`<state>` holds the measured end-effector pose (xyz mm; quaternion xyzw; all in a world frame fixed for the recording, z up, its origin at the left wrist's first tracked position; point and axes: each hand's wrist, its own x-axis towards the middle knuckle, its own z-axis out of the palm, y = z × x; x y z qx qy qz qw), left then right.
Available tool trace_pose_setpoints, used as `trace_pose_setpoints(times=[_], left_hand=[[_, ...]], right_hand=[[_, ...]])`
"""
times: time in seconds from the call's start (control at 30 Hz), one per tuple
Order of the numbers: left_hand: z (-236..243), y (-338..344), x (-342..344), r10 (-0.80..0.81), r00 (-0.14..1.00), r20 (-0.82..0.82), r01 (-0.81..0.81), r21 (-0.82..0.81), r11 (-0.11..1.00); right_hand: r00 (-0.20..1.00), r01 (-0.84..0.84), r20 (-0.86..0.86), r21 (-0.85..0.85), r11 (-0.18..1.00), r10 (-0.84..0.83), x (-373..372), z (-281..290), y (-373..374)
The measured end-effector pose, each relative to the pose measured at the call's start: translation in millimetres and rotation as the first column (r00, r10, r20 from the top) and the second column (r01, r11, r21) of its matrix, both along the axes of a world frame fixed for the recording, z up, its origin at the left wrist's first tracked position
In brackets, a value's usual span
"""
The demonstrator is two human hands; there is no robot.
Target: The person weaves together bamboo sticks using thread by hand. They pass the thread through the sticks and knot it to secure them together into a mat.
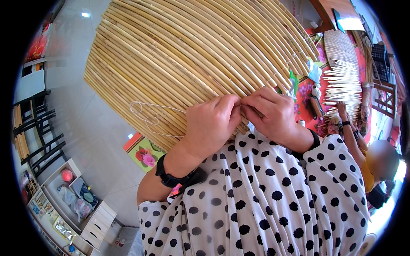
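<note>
A large mat of yellowish bamboo-like sticks (171, 47), bound across by thin thread, spreads in front of me. My left hand (213, 121) is closed in a pinch at the mat's near edge. A thin white string (152, 120) lies in loose loops on the mat, and its ends run under that hand. My right hand (271, 113) pinches right beside it, thumb and forefinger meeting the left fingertips. The fingers cover what lies between them. Both hands rest low over the stick ends.
Right, a person (369, 166) reaches one hand to a second mat of paler sticks (341, 85) on a red flowered cloth (305, 111). A dark crate (381, 62) and wooden stool (386, 98) stand beyond. Left are folded black-framed furniture (40, 132) and an open drawer unit (96, 224).
</note>
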<state>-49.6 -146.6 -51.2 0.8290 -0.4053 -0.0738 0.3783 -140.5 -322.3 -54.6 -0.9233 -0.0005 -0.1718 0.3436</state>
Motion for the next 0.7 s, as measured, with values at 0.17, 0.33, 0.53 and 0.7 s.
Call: trace_pose_setpoints(times=[0.17, 0.33, 0.53, 0.7], left_hand=[[4.5, -0.9, 0.1, 0.011, 0.996, -0.083, -0.008, 0.039, 0.999], [4.1, 0.5, 0.8, 0.000, 0.993, -0.119, 0.003, 0.024, 1.000], [3.6, 1.9, 1.1, 0.004, 0.991, -0.137, -0.002, 0.015, 1.000], [8.9, 1.2, 0.9, 0.059, 0.980, -0.189, -0.057, 0.020, 0.998]], right_hand=[[0.999, -0.022, 0.025, -0.028, 0.999, 0.023, -1.4, -3.0, -2.2], [0.998, -0.042, 0.036, -0.085, 0.996, 0.045, -1.1, -3.9, -2.2], [0.998, -0.067, 0.008, -0.083, 0.994, 0.068, 1.5, 0.5, -1.2], [0.998, -0.062, -0.027, -0.062, 0.996, 0.060, 1.1, -0.4, -1.8]])
